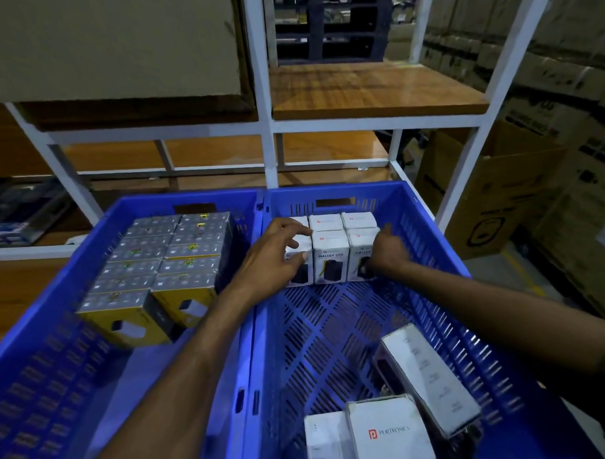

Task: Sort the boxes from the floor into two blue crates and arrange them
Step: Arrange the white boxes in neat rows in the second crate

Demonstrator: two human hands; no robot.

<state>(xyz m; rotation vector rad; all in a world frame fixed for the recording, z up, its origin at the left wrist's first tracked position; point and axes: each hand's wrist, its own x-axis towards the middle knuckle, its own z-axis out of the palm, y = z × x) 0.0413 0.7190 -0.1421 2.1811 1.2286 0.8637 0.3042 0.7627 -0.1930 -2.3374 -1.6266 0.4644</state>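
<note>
Loose white cardboard boxes [390, 432], three of them, lie tumbled at the near end of the right-hand blue plastic crate [442, 255], one showing a red logo on top and another tilted against the crate's side wall. At the far end of that crate stand two tidy rows of upright white boxes [331, 249], three across. The person's left hand [278, 254] has its grip clamped on the leftmost front box [303, 244], fingers curled over the top and thumb on the face. The right hand [386, 252] is pressed against the rightmost front box [360, 241]; its fingers are tucked out of sight, so I cannot tell whether that grip is clasping the box or only pushing it. Just beside, touching along the rim, the left-hand blue plastic crate [42, 375] holds grey-topped yellow boxes [158, 262] packed in two columns against its far wall. Behind both crates rises a white metal rack with wooden shelves [375, 89], and large brown cardboard cartons [499, 195] stand stacked off to the right.
</note>
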